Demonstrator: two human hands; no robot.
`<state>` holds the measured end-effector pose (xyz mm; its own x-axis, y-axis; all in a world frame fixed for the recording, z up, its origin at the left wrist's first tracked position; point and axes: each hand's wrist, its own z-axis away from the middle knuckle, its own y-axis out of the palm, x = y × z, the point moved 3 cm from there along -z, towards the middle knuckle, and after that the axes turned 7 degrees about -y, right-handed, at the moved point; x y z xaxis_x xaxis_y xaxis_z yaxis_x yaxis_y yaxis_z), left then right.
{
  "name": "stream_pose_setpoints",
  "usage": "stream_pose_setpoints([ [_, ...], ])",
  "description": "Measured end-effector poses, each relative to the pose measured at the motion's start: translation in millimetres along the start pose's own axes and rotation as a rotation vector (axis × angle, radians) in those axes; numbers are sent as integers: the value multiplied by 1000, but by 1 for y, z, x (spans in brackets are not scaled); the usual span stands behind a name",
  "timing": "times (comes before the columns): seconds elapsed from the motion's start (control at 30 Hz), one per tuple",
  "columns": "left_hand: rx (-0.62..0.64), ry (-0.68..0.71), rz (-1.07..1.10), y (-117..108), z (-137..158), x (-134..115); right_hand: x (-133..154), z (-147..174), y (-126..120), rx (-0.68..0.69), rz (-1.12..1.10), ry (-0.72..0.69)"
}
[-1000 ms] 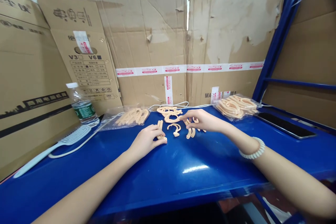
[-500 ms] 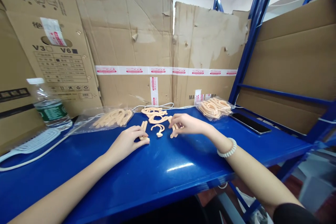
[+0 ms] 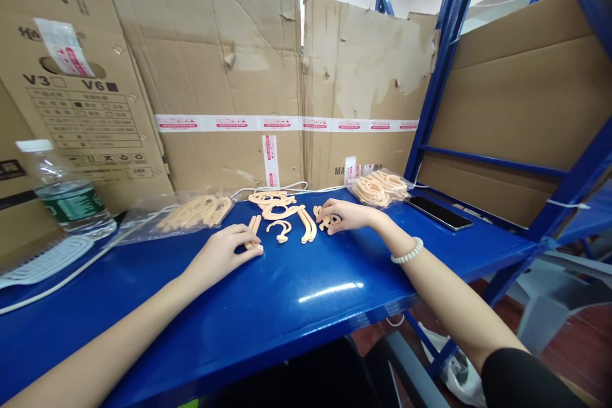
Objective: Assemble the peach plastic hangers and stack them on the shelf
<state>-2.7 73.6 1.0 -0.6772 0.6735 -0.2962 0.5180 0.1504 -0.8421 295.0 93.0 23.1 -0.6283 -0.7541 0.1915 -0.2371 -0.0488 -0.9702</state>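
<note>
On the blue table, my left hand (image 3: 229, 248) is closed on a pair of beige plastic strips (image 3: 254, 224), which look like folding hanger arms; its fingers cover their near ends. My right hand (image 3: 347, 213) curls its fingers onto small curved beige plastic pieces (image 3: 329, 222), partly hidden beneath them. Between the hands lie a loose beige hook (image 3: 281, 231) and another pair of curved strips (image 3: 308, 224), both untouched. Just behind them is a small pile of beige hanger parts (image 3: 275, 204).
A clear bag of beige parts (image 3: 201, 211) lies left, another bag (image 3: 380, 188) back right beside a phone (image 3: 440, 212). At far left are a water bottle (image 3: 71, 197), a pale hairbrush (image 3: 52, 258) and a white cable (image 3: 102, 254). Cardboard (image 3: 229, 76) walls the back.
My right hand has moved off the pair of strips, rightward to the small curved pieces, leaving those strips exposed. My left hand stays on its strips. The whole view has shifted slightly.
</note>
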Motion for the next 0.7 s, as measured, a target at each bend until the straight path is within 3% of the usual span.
stream_pose_setpoints([
  [0.33, 6, -16, -2, 1, 0, 1, -10, 4, -4, 25, 27, 86],
  [0.57, -5, -30, -16, 2, 0, 0, 22, -3, -12, -240, 14, -38],
  [0.7, -26, -27, -19, 3, 0, 1, 44, -17, 2, -172, -28, -156],
])
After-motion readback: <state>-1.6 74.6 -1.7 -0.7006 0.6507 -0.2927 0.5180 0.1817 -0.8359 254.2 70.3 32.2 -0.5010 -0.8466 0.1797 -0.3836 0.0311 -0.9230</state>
